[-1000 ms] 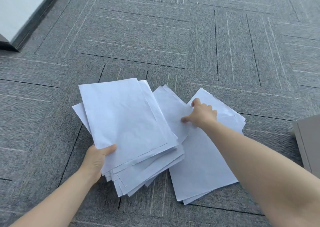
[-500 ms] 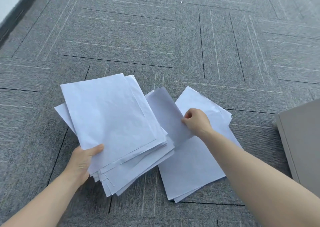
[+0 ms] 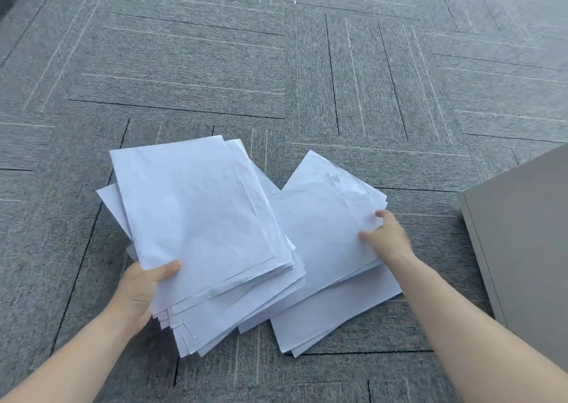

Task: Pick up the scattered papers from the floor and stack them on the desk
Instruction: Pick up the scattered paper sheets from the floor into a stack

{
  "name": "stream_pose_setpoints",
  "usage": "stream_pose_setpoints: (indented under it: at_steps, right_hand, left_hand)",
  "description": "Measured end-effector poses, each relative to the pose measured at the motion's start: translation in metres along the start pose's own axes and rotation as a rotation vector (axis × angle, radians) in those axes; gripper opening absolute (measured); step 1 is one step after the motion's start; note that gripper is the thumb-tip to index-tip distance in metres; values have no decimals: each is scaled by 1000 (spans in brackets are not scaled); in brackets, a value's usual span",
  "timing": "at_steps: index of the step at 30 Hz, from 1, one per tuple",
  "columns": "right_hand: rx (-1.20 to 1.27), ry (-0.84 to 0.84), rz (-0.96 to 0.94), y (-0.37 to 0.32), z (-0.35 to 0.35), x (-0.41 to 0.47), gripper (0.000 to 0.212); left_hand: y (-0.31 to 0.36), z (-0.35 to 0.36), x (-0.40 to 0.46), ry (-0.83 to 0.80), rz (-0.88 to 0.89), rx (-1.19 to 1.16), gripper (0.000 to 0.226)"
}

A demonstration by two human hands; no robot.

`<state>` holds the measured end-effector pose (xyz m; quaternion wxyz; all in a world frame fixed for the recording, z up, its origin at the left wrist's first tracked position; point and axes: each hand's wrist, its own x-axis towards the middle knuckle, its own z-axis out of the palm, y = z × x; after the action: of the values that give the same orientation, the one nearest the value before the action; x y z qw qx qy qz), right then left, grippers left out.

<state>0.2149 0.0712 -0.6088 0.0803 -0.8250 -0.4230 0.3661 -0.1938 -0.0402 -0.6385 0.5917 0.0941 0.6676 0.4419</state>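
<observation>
A: Where is the loose pile of papers?
B: On the carpet floor, long axis running away from the person, tilted left. The right hand pinches its right edge.
A: And the left hand?
B: Closed on the gathered stack, directly left of the pile, overlapping it.
A: Any writing?
B: None legible; the sheets appear blank.

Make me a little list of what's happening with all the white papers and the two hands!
left hand: grips the untidy stack of white paper sheets at its near left corner
right hand: fingers on the right edge of the white paper sheets lying on the floor
floor: grey carpet tiles
right side: flat grey cabinet panel
desk: not in view
</observation>
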Motion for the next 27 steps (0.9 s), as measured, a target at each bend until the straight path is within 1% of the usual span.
stream_pose_setpoints:
  at_steps: [2,4,7,12,17,20,22,27]
  right_hand:
    - [32,19,53,-1,-1,1,80]
    - [28,12,95,-3,-2,4,86]
    - [-45,20,125,-8,-5,12,82]
    - [-103,22,148,-15,-6,15,82]
    - [-244,22,63,-23,4,9,94]
    - [-309,62,30,-31,10,4,88]
    - [-363,95,1,-37,14,2,88]
    - [-451,30,39,-47,24,-2,84]
  left_hand:
    - [-1,2,1,-4,-1,13,37]
    - [-1,2,1,1,2,25,36]
    - [-1,2,2,9,6,32,33]
    - [-1,0,1,21,12,37,37]
    - [-2,-3,0,45,7,40,37]
    - [-1,-2,0,53,1,50,34]
    - [-1,-1,0,52,1,52,29]
    - [0,0,-1,41,-3,70,23]
